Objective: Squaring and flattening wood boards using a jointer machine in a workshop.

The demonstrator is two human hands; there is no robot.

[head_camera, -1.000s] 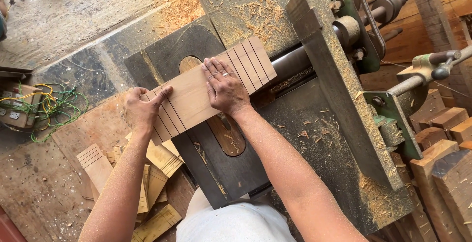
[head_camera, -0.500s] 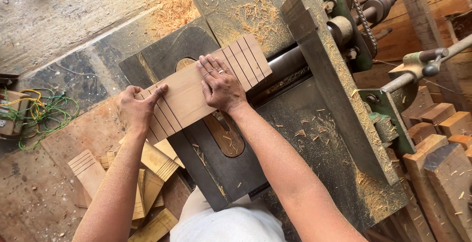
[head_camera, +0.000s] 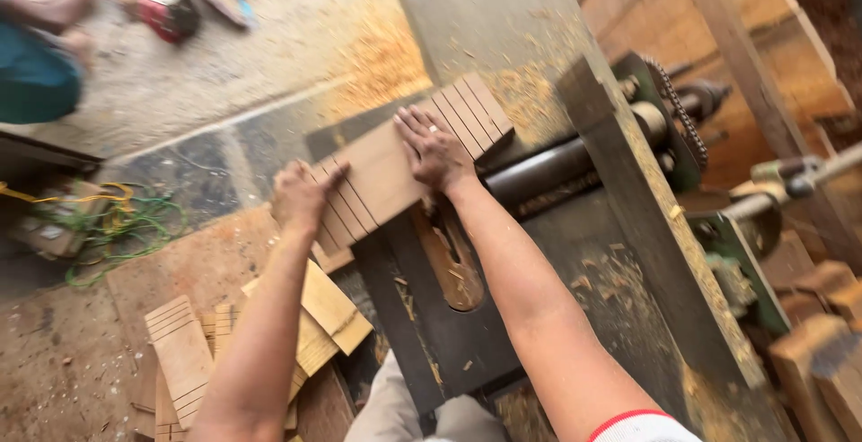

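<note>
No bin or box shows here; the nearest thing to a store is a loose pile of cut boards (head_camera: pixel 193 352) on the floor by the person's left arm, lying fanned over one another, several with parallel grooves at their ends.

The board (head_camera: pixel 395 168) is a flat, pale brown plank lying slantwise across the dark metal saw table (head_camera: pixel 467 343). Straight parallel grooves run across both of its ends, a group near the left hand and a group at the far end, with a plain stretch between. It covers the upper part of the elongated slot (head_camera: pixel 453 267) in the table, whose insert looks brown and worn.

The left hand (head_camera: pixel 301 195) rests on the near end of the board, fingers bent over its edge and pressing down rather than closed round it. The right hand (head_camera: pixel 435 150) lies flat and spread on the middle of the board, palm down, gripping nothing; a ring shows on one finger.

A long upright fence (head_camera: pixel 628 218) stands just beside the right forearm, dusted with sawdust. Beyond it sit a roller (head_camera: pixel 548 173), a chain wheel (head_camera: pixel 673 119) and green machine parts. Sawdust covers the concrete floor (head_camera: pixel 269 56). A tangle of green and yellow cord (head_camera: pixel 117 222) lies to the left, and wood blocks (head_camera: pixel 822 316) stack at the right. Another person (head_camera: pixel 40 47), blurred, is at the top left.
</note>
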